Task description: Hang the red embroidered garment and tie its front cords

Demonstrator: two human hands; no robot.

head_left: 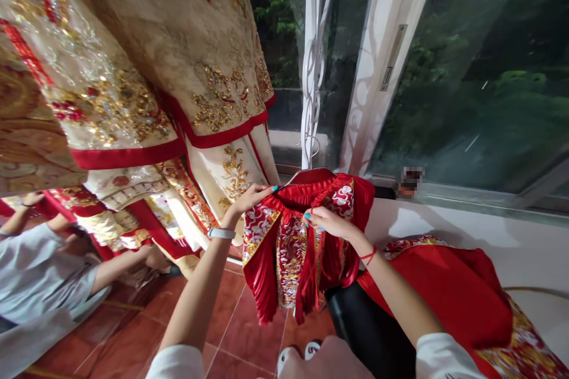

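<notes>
A red skirt (291,254) with gold and silver embroidery hangs in front of me, its gathered waist facing up. A thin hanger (306,176) runs inside the waist, and its hook rises by the white window bars. My left hand (252,198) is closed on the left end of the waistband, close to the hanger's arm. Farther right, my right hand (329,222) pinches the front of the gathered waistband with thumb and fingers. The skirt's pleated panels drop loosely toward the tiled floor.
Cream costumes (213,65) with gold beading and red trim hang at upper left. More red embroidered cloth (448,290) lies at right, beside a black padded surface (360,325). Sliding windows (466,83) stand behind a sill. A person in a light shirt (40,272) shows at left.
</notes>
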